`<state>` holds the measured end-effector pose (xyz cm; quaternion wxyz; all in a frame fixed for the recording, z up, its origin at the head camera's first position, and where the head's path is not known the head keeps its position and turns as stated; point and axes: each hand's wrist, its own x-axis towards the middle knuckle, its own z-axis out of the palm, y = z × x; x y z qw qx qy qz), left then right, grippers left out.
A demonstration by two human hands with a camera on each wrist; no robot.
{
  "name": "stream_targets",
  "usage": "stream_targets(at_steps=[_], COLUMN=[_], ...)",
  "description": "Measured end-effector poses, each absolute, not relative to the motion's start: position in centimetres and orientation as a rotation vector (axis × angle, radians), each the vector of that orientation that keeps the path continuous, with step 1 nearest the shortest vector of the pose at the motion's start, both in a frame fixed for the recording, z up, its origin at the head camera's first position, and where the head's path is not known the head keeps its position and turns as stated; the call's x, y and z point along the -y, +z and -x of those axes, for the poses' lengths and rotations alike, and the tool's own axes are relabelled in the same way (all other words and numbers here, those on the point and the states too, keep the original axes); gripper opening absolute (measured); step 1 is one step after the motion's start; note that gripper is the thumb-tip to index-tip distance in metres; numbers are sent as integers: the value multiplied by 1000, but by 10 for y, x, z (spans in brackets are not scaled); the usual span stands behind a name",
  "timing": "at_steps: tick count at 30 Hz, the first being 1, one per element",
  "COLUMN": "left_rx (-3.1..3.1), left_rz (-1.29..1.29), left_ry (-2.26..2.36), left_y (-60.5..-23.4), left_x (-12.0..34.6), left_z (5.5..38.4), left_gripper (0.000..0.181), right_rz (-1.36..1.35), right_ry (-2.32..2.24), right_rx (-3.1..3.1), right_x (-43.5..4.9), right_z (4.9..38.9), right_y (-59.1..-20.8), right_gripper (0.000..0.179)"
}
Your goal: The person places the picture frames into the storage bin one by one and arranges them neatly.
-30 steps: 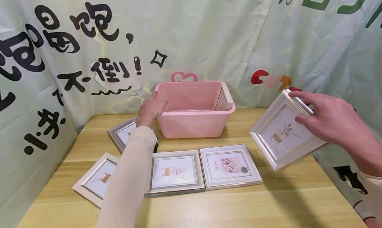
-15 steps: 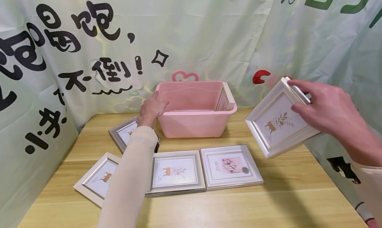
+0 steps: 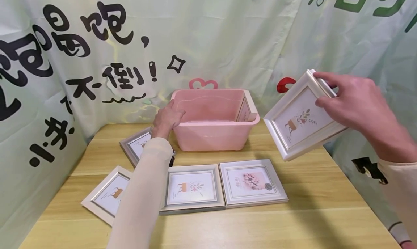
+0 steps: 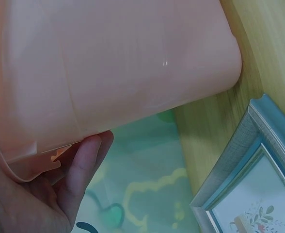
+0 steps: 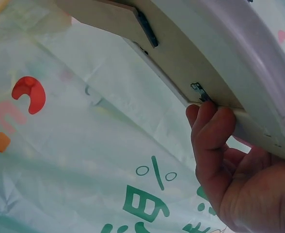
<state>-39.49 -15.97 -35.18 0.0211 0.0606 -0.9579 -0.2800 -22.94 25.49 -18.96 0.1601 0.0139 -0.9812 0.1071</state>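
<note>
A pink plastic bin (image 3: 211, 136) stands at the back of the table. My left hand (image 3: 167, 119) grips the bin's left rim; the left wrist view shows the fingers (image 4: 82, 162) curled under that edge. Right of the bin, my right hand (image 3: 353, 102) holds a white picture frame (image 3: 301, 122) in the air, tilted, its deer-and-flowers print facing me. From behind, the right wrist view shows the frame's backing board (image 5: 181, 53) with its stand and clip, and fingertips curled over the edge. Another picture frame (image 3: 249, 106) leans upright against the bin's inner right wall.
Several picture frames lie on the wooden table (image 3: 254, 227): a white one with pink flowers (image 3: 254, 182), a silver-edged one (image 3: 193, 187), a pale one (image 3: 109, 196) and a grey one (image 3: 135, 144) partly behind my left arm. A printed cloth (image 3: 228, 39) hangs behind.
My right hand has lifted the held picture frame higher and carried it left, closer to the bin. My left hand stays on the rim.
</note>
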Motion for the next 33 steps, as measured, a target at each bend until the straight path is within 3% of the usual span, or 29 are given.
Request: stream_targets(at_steps=[33], left_rx=[2978], left_rz=[-176], left_ry=[-824], left_y=[-350], left_x=[157], left_z=[393], left_gripper=[75], right_rz=[-33], right_ry=[463], right_rx=[2829], right_x=[-220], right_z=[260], right_y=[-158], right_gripper=[70])
